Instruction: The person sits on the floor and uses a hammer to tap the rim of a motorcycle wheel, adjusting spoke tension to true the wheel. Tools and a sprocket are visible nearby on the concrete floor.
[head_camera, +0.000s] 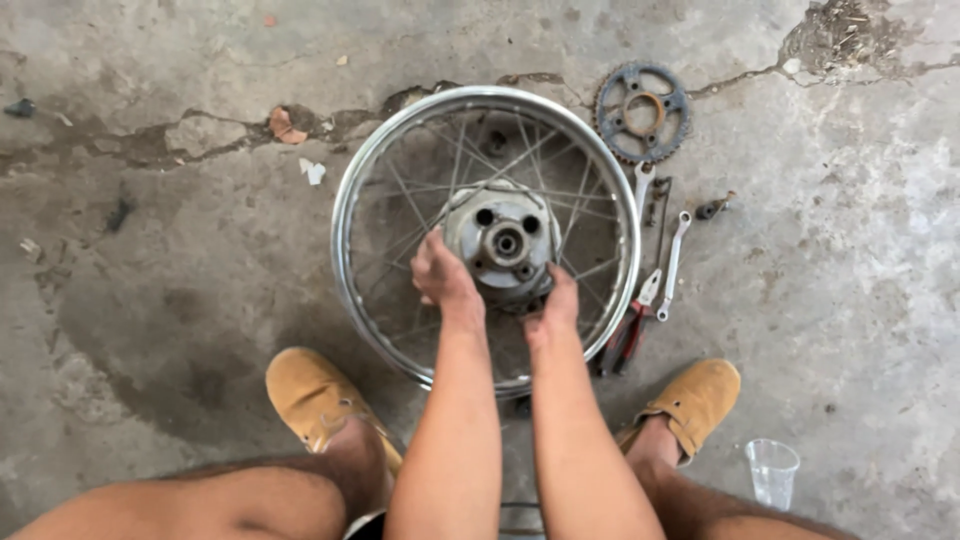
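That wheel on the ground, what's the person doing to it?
A person crouches over a spoked wheel lying flat on cracked concrete. Both hands are at the metal hub in its middle: the left hand grips its near-left side, the right hand its lower edge. A sprocket, two wrenches and red-handled pliers lie to the right, and a clear plastic cup stands by the right shoe.
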